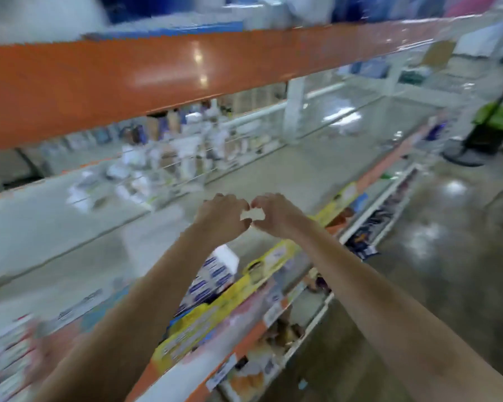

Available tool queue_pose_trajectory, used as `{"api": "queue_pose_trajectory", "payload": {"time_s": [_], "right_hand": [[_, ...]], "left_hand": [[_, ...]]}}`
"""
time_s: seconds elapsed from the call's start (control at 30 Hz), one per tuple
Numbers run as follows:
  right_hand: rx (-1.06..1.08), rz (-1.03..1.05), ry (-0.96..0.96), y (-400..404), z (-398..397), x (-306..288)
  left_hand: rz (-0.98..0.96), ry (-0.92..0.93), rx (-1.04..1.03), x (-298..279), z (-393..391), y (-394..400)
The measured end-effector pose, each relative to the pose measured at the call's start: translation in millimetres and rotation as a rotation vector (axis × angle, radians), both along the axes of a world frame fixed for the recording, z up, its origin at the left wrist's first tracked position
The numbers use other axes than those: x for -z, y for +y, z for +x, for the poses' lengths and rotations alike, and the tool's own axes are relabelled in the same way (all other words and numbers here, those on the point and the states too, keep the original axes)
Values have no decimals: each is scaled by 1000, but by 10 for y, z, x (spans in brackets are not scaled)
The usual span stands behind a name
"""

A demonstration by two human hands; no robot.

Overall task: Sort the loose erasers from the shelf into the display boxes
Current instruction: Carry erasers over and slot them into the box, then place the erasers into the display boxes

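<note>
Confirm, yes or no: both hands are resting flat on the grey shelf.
No. The left hand and right hand are raised together, fingers curled around a small white item between them.

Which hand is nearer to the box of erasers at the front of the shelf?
Left. The left hand is above the box, its forearm passing over it. The right hand is farther to the right. Both hold a small white thing between them.

Single head-worn wide-angle view, looking forward and down along a shop shelf (273, 175) running from lower left to upper right of the frame, both forearms reaching in from the bottom edge, orange beam (128, 79) close overhead across the upper left, floor (447, 242) at right, picture blurred
</note>
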State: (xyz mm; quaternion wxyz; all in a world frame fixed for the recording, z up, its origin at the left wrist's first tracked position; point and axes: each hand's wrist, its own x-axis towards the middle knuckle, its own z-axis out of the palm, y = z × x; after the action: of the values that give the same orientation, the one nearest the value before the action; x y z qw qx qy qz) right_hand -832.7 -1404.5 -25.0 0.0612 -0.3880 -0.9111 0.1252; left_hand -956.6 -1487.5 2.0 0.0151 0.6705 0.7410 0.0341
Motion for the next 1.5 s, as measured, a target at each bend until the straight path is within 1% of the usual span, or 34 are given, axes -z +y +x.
{"api": "queue_pose_trajectory", "payload": {"time_s": [0.13,0.23,0.3,0.4,0.5,0.6,0.73,0.8,0.9,1.03,1.23,1.33,1.43,1.5], "right_hand": [[90,72,-121,977,848,65],[135,82,-177,1600,1470,52],[181,86,-160,1981,1860,22],[256,18,-99,2522,2309,-4],[250,-12,-106,3091,2566,50],[245,-43,-132,3687,2651,121],[238,-26,-128,4493,2604,161],[221,-14,-137,4870,2566,154],[221,-21,-101,5383,2532,210],[252,-44,-25,5885,2447,275],[175,-109,-2,6370,2290,470],[80,-149,4,6545,2301,543],[-6,-178,22,6736,2359,543],[-60,-205,27,6830,2416,507]], "left_hand": [[13,17,90,34,889,1028],[3,24,130,83,1466,1734],[-10,13,136,139,1763,2194],[-30,-11,139,226,2098,2784],[-48,11,112,307,2304,3321],[-58,3,86,416,2352,3907],[-79,-3,37,524,2256,4735],[-60,-3,8,539,2174,5155],[-26,-14,-33,576,2105,5674],[-39,-55,-122,603,2137,6195],[-22,-149,-231,737,2191,6719],[-51,-144,-293,791,2192,6874],[-108,-115,-289,756,2176,6974],[-127,-144,-301,720,2176,6996]]}}
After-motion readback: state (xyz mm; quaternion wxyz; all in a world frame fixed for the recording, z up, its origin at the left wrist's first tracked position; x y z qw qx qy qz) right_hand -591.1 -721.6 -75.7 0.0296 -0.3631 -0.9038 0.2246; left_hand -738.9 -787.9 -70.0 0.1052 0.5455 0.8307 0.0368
